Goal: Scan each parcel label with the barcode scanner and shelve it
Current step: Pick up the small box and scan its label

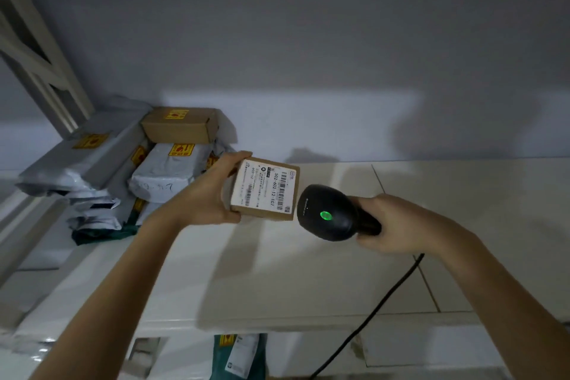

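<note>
The right hand (391, 225) grasps the scanner (331, 213) at 3 o'clock of the box (265, 190), which the left hand (209, 194) grips above the shelf (308, 271), label turned to be read.

The scene was viewed from a single wide-angle camera worn on the person's head, directed forward and down. A white shelf top (324, 256) and the grey wall (308, 40) behind it were taken in at close range, with both forearms seen reaching in from the lower edge.
</note>
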